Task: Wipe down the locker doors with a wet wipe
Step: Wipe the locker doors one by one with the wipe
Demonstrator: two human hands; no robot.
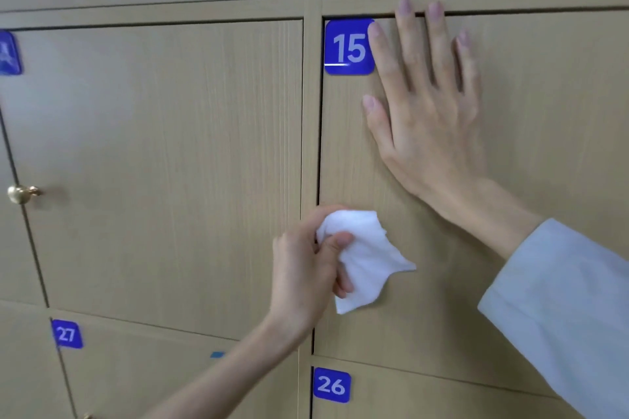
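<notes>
Wooden locker door (544,133) – right hand (432,119) spread flat beside tag 15 (347,47); below, left hand (303,269) pinches soft white crumpled wipe (366,262), drooping down.

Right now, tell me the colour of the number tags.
Blue number tags with white digits; head view.

The crumpled white wet wipe (362,258) hangs against the lower left of the light wood-grain locker door (531,153) marked 15, which stands closed in its frame.
</notes>
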